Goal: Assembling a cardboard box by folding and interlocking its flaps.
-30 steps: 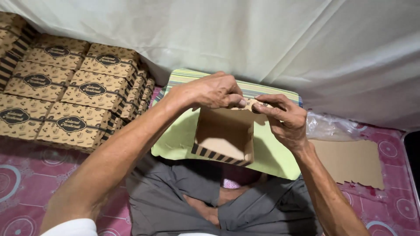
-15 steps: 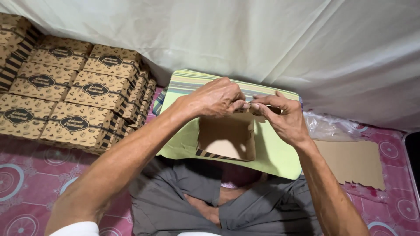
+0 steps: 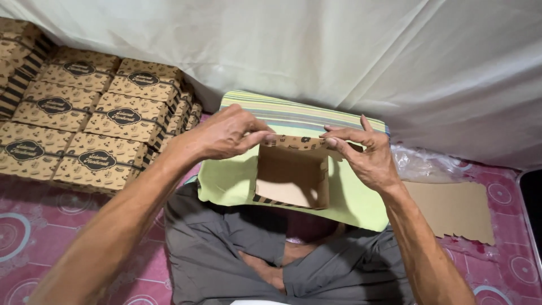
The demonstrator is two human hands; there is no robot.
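Above the green cushion (image 3: pixel 231 181), left hand (image 3: pixel 223 135) and right hand (image 3: pixel 367 155) each pinch the top flap of a half-folded brown carton (image 3: pixel 291 175), sides up, lid unclosed; finished boxes (image 3: pixel 84 124) left of cushion, flat blank (image 3: pixel 451 209) right.

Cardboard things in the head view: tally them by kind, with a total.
Finished patterned boxes whose tops show, stacked at left: 10
Half-folded box gripped by left hand and right hand: 1
Flat cardboard blanks, a pile that cannot be separated, counted as: 1
Total: 12
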